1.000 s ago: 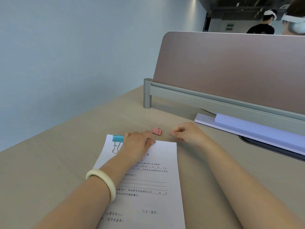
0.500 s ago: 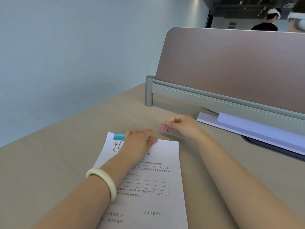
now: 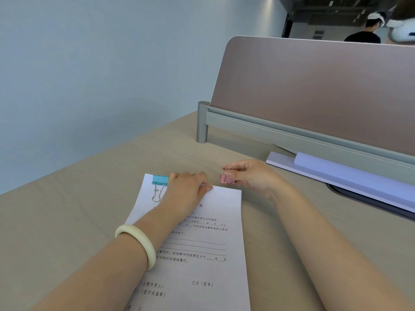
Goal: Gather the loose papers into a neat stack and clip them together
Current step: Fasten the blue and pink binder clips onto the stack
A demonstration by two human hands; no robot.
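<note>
The papers (image 3: 202,243) lie in one stack on the worktop (image 3: 67,221). A blue binder clip (image 3: 160,180) bites their top edge near the left corner. The left hand (image 3: 186,191) rests on the top of the stack, right beside that clip, and presses it down. The right hand (image 3: 251,176) pinches a pink binder clip (image 3: 227,178), just past the papers' top edge.

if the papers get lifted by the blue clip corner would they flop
Probably: the papers look thin. The blue clip holds only one corner, so the rest would likely sag. On the smooth desk they'd likely slide; the left hand rests on them.
</note>
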